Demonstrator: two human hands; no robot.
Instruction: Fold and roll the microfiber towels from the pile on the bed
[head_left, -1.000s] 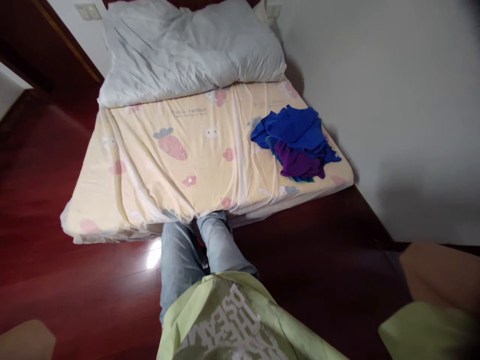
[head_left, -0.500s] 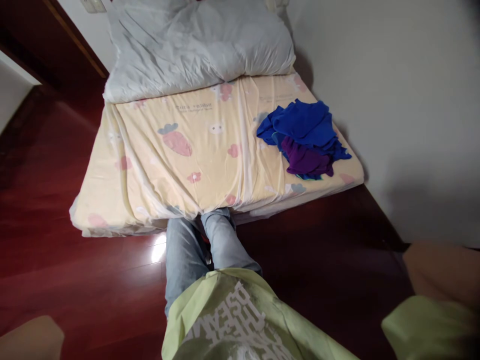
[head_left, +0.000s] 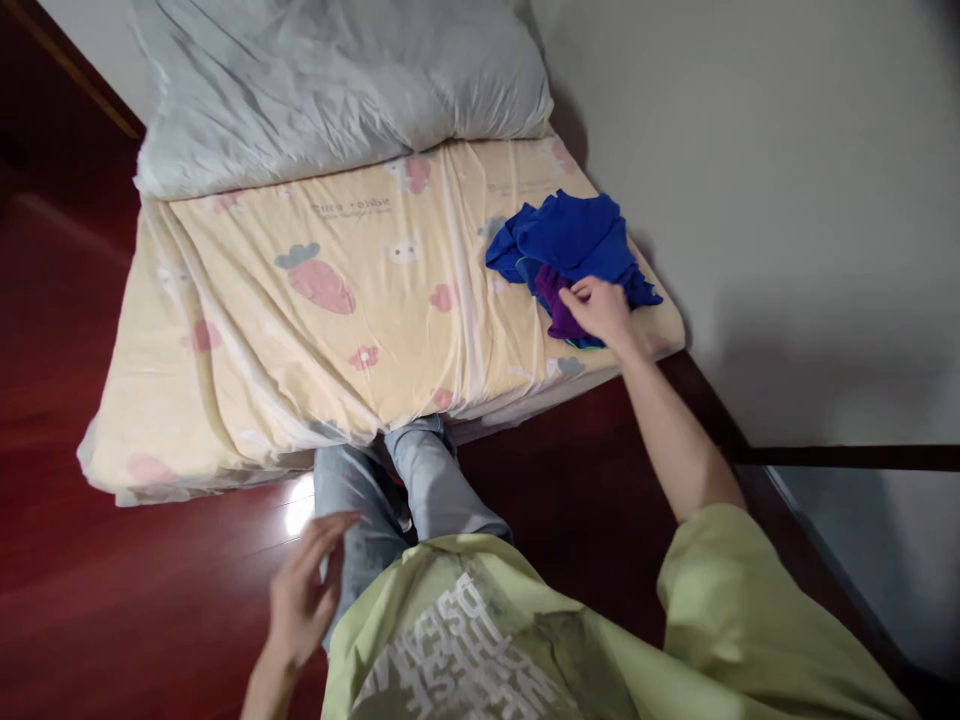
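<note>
Right hand (head_left: 602, 310) pinching purple cloth (head_left: 559, 310) atop blue pile (head_left: 570, 240) at mattress (head_left: 225, 400) corner, lifting off; left hand (head_left: 304, 590) spread, empty, off mattress.

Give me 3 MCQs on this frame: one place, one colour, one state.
1. Where does the clothes pile lie?
A. on the floor
B. on the mattress corner near the wall
C. on the pillow

2. What colour is the garment under the right hand?
A. purple
B. yellow
C. white

3. How is the left hand?
A. gripping cloth
B. flat on the mattress
C. open, holding nothing

Key: B, the pile sits at the wall-side corner; A, purple cloth shows by the fingers; C, fingers spread above the jeans.
</note>
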